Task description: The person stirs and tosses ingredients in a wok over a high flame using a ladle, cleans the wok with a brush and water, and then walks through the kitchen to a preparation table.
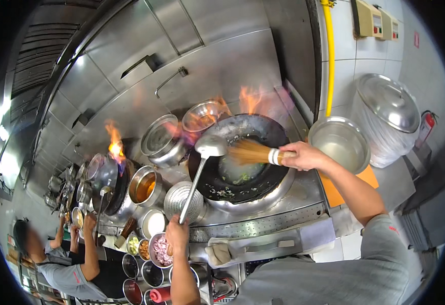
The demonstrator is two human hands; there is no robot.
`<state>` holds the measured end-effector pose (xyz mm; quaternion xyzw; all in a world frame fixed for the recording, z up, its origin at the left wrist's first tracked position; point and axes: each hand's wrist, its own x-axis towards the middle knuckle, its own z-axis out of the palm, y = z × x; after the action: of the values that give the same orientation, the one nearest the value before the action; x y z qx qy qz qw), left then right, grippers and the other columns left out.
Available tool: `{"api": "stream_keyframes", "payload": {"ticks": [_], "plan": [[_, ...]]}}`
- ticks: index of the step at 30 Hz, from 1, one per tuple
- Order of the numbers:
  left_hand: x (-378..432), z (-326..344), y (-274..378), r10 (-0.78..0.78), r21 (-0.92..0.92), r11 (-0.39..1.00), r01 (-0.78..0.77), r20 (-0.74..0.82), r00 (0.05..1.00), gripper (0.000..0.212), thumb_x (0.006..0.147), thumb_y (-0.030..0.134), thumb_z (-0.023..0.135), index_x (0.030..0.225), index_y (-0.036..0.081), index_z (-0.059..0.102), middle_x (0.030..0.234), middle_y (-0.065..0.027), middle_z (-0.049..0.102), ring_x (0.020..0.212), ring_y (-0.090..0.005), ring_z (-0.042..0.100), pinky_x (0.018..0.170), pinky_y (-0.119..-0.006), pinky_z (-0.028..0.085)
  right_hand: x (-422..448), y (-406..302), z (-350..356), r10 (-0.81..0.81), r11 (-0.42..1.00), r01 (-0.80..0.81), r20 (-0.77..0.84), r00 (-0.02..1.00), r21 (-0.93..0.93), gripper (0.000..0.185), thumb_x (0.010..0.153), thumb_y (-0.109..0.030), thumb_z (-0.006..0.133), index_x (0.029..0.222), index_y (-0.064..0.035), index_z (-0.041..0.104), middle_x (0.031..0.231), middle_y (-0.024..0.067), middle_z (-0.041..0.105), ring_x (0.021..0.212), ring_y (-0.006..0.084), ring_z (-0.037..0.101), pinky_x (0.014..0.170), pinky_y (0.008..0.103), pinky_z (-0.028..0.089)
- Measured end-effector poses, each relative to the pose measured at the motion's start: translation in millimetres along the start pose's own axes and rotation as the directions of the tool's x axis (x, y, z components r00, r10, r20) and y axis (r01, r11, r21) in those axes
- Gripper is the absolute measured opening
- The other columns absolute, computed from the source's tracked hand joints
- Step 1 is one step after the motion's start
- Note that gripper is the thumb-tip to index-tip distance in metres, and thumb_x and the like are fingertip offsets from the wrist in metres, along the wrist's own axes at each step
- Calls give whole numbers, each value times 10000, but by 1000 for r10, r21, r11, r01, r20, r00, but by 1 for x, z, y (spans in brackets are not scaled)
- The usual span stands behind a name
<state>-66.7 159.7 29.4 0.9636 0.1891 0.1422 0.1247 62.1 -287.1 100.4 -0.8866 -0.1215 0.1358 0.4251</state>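
Note:
My left hand [177,235] grips the handle of a steel wok ladle [210,146], whose bowl hangs over the left part of a black wok [226,190]. In my right hand [302,155] is a bamboo wok brush [255,151] with a white-banded grip. Its blurred bristles are over the middle of the wok. Cloudy water and green food scraps lie in the wok's bottom, and pale bits cling to its near wall. Flames [250,100] rise behind the wok's far rim. Left of the wok, beneath the ladle handle, sits a round perforated strainer [182,200].
A steel bowl of water [339,146] stands at right, near a lidded bin [388,103]. Pots [161,137] and a container of brown liquid [145,187] are at left. Sliced onions [160,249] sit near my left arm. A co-worker [68,272] stands by another flaming wok [117,190].

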Motion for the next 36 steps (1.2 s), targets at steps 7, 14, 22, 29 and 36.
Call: {"api": "stream_keyframes", "payload": {"ticks": [7, 14, 22, 29, 36], "plan": [[-2, -3, -6, 40, 136, 990, -25, -113, 993, 168, 742, 190, 699, 855, 100, 612, 728, -160, 651, 714, -371, 634, 632, -476, 475, -13, -21, -10, -172, 899, 257, -255, 952, 353, 503, 821, -273, 671, 1266, -82, 537, 792, 86, 643, 624, 168, 611, 559, 282, 489], [-12, -17, -30, 154, 247, 962, -115, -145, 977, 165, 692, 107, 679, 803, 92, 558, 684, -146, 617, 664, -375, 607, 593, -475, 452, 21, -22, -34, 53, 997, -34, -261, 964, 76, 481, 805, -285, 660, 1231, -80, 571, 698, 57, 611, 467, 115, 531, 436, 272, 445], [-5, -15, -30, 276, 284, 933, -223, -162, 947, 193, 649, 61, 679, 789, 88, 550, 678, -137, 602, 645, -359, 593, 570, -468, 437, 38, -39, -45, -45, 983, 30, -82, 996, -181, 498, 824, -305, 642, 1252, -69, 546, 789, 111, 651, 519, 159, 591, 485, 318, 476], [-21, 6, -40, 194, 62, 980, -187, -127, 973, 178, 675, 87, 698, 807, 73, 579, 659, -172, 604, 636, -385, 595, 551, -460, 424, 68, 16, -28, 47, 904, -120, 184, 982, 410, 397, 894, -282, 563, 1242, -91, 537, 722, 53, 625, 487, 86, 550, 328, 203, 387], [-21, 16, -1, 72, -262, 961, -85, -56, 996, 217, 787, 191, 691, 760, 19, 560, 614, -180, 572, 564, -344, 559, 543, -411, 414, 36, 20, -22, 91, 877, -131, 107, 990, 462, 430, 872, -298, 603, 1246, -95, 540, 753, 57, 626, 480, 96, 535, 339, 213, 375]]}}
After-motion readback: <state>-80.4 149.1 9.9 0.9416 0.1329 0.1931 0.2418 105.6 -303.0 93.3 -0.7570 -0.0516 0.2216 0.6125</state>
